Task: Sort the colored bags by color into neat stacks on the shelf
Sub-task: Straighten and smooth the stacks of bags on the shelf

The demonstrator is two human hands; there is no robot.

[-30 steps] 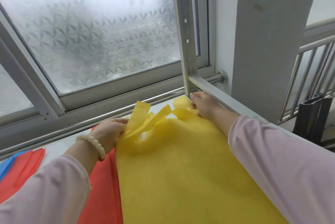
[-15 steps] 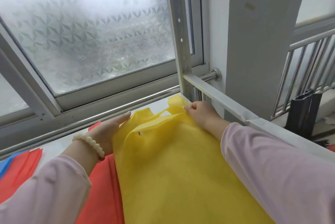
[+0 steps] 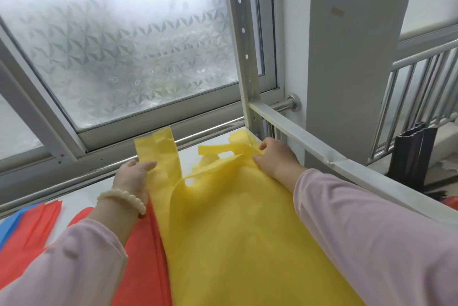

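Note:
A yellow bag lies flat on the white shelf, handles toward the window. My left hand, with a bead bracelet on the wrist, holds the left handle strap between thumb and fingers; that strap stands straight up toward the window rail. My right hand rests on the right handle, fingers curled over the crumpled strap by the shelf's corner post. Red bags lie under the yellow one on its left.
More red bags and a blue bag lie at the far left of the shelf. A perforated metal post and side rail bound the shelf on the right. A frosted window stands behind it, a white pillar at right.
The left handle strap has been pulled out straight toward the window by my left hand. My right hand has shifted slightly along the right handle near the post.

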